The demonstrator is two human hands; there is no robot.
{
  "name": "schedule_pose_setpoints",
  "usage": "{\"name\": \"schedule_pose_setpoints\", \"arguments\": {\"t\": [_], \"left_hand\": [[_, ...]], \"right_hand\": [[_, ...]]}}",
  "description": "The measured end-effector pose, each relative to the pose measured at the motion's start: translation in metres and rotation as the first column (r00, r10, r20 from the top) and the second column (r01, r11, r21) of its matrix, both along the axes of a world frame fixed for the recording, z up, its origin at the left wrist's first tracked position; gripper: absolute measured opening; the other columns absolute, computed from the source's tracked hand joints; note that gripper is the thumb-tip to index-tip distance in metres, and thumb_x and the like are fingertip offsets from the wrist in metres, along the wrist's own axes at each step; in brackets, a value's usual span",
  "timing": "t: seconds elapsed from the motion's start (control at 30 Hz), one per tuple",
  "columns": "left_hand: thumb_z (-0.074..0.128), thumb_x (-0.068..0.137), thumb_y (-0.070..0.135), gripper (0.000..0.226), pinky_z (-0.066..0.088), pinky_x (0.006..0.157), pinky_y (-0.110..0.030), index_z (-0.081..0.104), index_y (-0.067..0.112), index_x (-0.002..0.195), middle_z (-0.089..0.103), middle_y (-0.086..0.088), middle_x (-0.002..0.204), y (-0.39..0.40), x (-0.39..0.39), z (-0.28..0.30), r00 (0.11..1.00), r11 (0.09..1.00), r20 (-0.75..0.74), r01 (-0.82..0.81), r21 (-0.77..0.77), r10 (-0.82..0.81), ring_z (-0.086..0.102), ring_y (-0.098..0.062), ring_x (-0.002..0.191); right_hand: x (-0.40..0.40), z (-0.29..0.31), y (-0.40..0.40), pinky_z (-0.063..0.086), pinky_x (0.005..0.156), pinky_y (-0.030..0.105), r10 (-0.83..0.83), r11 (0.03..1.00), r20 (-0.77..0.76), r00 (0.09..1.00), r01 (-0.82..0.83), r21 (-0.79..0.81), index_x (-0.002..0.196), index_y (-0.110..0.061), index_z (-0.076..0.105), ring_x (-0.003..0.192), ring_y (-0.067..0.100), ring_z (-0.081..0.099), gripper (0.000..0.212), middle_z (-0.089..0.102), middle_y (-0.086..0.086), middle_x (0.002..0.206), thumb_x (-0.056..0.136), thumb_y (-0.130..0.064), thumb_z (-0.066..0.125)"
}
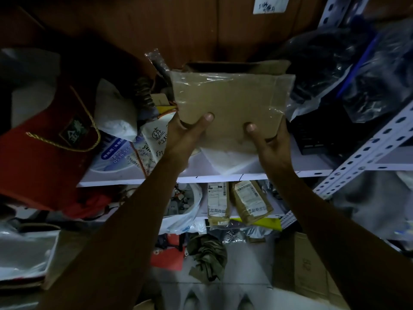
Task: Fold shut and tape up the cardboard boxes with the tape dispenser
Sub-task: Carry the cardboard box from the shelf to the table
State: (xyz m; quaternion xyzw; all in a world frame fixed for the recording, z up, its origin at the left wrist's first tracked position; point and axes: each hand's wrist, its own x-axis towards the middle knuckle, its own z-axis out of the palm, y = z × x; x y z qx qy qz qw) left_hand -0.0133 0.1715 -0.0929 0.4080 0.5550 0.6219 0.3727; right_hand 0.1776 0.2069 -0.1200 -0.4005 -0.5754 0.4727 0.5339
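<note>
A flat brown cardboard box point(232, 101), its top covered with clear shiny tape, is held over a white shelf. My left hand point(185, 130) grips its near left corner, thumb on top. My right hand point(268, 139) grips its near right edge, thumb on top too. Behind the box another brown cardboard piece point(268, 67) sticks up. No tape dispenser is visible.
The white shelf point(201, 173) is crowded: a red gift bag point(44, 148) at left, white packets point(116, 113), dark plastic bags point(357, 70) at right. A perforated metal upright point(366, 153) stands right. Parcels point(250, 200) lie on the lower shelf; a carton point(306, 267) sits on the floor.
</note>
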Motion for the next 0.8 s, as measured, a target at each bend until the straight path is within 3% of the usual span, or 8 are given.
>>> {"name": "schedule_pose_setpoints", "arguments": {"t": [0.13, 0.2, 0.3, 0.4, 0.5, 0.6, 0.7, 0.8], "left_hand": [[0.082, 0.070, 0.041, 0.066, 0.055, 0.093, -0.034, 0.061, 0.010, 0.125, 0.071, -0.003, 0.118, -0.015, 0.007, 0.024, 1.000, 1.000, -0.014, 0.021, -0.004, -0.021, 0.067, -0.018, 0.110], [0.079, 0.068, 0.046, 0.063, 0.054, 0.095, -0.034, 0.062, 0.018, 0.122, 0.071, 0.001, 0.119, -0.027, 0.014, 0.038, 0.999, 0.999, -0.013, 0.042, -0.009, -0.042, 0.066, -0.015, 0.112], [0.076, 0.084, 0.029, 0.043, 0.053, 0.094, -0.028, 0.062, 0.016, 0.123, 0.071, 0.006, 0.115, -0.045, 0.024, 0.058, 0.996, 0.996, -0.005, 0.088, -0.015, -0.088, 0.066, -0.008, 0.108], [0.071, 0.089, 0.018, 0.041, 0.054, 0.095, -0.027, 0.061, 0.007, 0.127, 0.071, 0.002, 0.115, -0.064, 0.036, 0.077, 0.992, 0.992, 0.017, 0.122, 0.012, -0.123, 0.067, -0.008, 0.106], [0.073, 0.087, 0.020, 0.038, 0.056, 0.089, -0.023, 0.062, 0.014, 0.122, 0.070, 0.010, 0.109, -0.078, 0.048, 0.084, 0.974, 0.974, 0.028, 0.225, 0.010, -0.225, 0.068, -0.002, 0.099], [0.074, 0.083, 0.030, 0.047, 0.053, 0.092, -0.022, 0.057, 0.022, 0.125, 0.066, 0.011, 0.117, -0.093, 0.064, 0.086, 0.930, 0.930, -0.012, 0.368, 0.013, -0.368, 0.065, 0.000, 0.105], [0.071, 0.089, 0.019, 0.034, 0.050, 0.083, -0.010, 0.056, 0.034, 0.115, 0.063, 0.026, 0.106, -0.109, 0.085, 0.084, 0.880, 0.879, -0.020, 0.475, 0.047, -0.474, 0.061, 0.015, 0.093], [0.073, 0.087, 0.025, 0.038, 0.052, 0.089, -0.018, 0.059, 0.030, 0.122, 0.067, 0.020, 0.112, -0.128, 0.111, 0.077, 0.797, 0.797, -0.034, 0.604, 0.035, -0.603, 0.064, 0.005, 0.103]], "right_hand": [[0.013, 0.025, -0.017, 0.053, 0.098, 0.035, -0.003, 1.000, 0.007, 1.000, 0.002, 0.029, 0.153, -0.013, 0.028, 0.122, 0.011, 0.059, 0.077, 0.059, -0.002, 0.135, 0.091, -0.035, 0.068], [0.021, 0.043, -0.027, 0.052, 0.098, 0.029, -0.051, 0.997, 0.036, 0.998, 0.048, 0.063, 0.152, -0.016, 0.030, 0.121, 0.006, 0.058, 0.077, 0.059, -0.007, 0.133, 0.091, -0.042, 0.067], [0.031, 0.067, -0.049, 0.051, 0.090, 0.016, -0.100, 0.992, 0.035, 0.994, 0.097, 0.078, 0.150, -0.019, 0.035, 0.115, -0.001, 0.059, 0.069, 0.062, -0.015, 0.125, 0.092, -0.038, 0.066], [0.039, 0.087, -0.079, 0.049, 0.084, 0.010, -0.167, 0.983, 0.035, 0.985, 0.164, 0.082, 0.149, -0.021, 0.038, 0.109, -0.007, 0.060, 0.064, 0.061, -0.018, 0.122, 0.093, -0.035, 0.065], [0.049, 0.095, -0.117, 0.050, 0.088, 0.014, -0.277, 0.959, 0.024, 0.960, 0.275, 0.063, 0.148, -0.022, 0.040, 0.112, -0.005, 0.059, 0.065, 0.061, -0.013, 0.127, 0.091, -0.039, 0.067], [0.059, 0.098, -0.157, 0.051, 0.089, 0.014, -0.430, 0.903, -0.009, 0.903, 0.430, 0.028, 0.142, -0.023, 0.046, 0.110, -0.007, 0.060, 0.061, 0.062, -0.014, 0.125, 0.089, -0.042, 0.068], [0.072, 0.096, -0.200, 0.053, 0.093, 0.024, -0.563, 0.826, -0.017, 0.826, 0.563, -0.011, 0.144, -0.022, 0.046, 0.113, 0.001, 0.061, 0.063, 0.063, -0.010, 0.127, 0.089, -0.045, 0.068], [0.087, 0.091, -0.248, 0.054, 0.095, 0.032, -0.688, 0.725, -0.008, 0.726, 0.687, -0.044, 0.142, -0.026, 0.046, 0.112, 0.005, 0.063, 0.063, 0.065, -0.009, 0.126, 0.087, -0.049, 0.068]]}}
